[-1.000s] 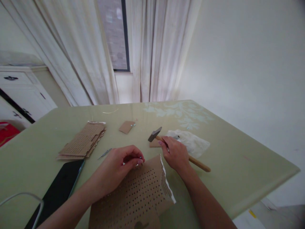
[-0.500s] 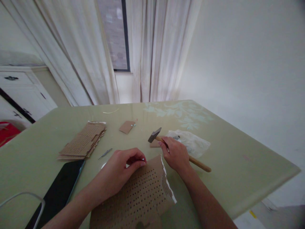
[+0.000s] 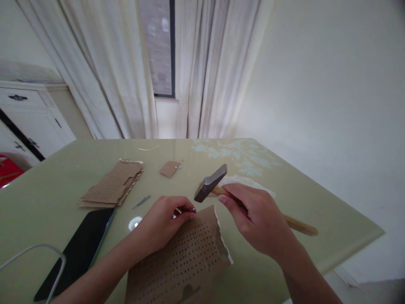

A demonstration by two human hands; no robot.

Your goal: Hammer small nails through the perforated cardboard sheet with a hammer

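My right hand (image 3: 257,215) is closed round the wooden handle of a hammer (image 3: 210,183). The steel head is raised above the table, a little up and right of my left fingertips. My left hand (image 3: 167,219) rests at the top edge of a stack of perforated brown cardboard sheets (image 3: 193,249) with torn white edges. Its thumb and forefinger pinch a small shiny metal piece (image 3: 194,209) at the cardboard's far corner; most of this piece is hidden by the fingers. A dark printed shape shows at the bottom of the front sheet.
Left lie another pile of perforated cardboard (image 3: 112,183), a black phone or tablet (image 3: 77,249) with a white cable (image 3: 63,257), a thin metal tool (image 3: 141,202) and a round white item (image 3: 135,223). Farther back is a small cardboard piece (image 3: 170,169). A clear plastic bag (image 3: 249,181) lies behind the right hand.
My right hand has lifted the hammer off toward me and to the right, its head now higher and closer. My left hand keeps its pinch at the cardboard edge. The view has shifted slightly.
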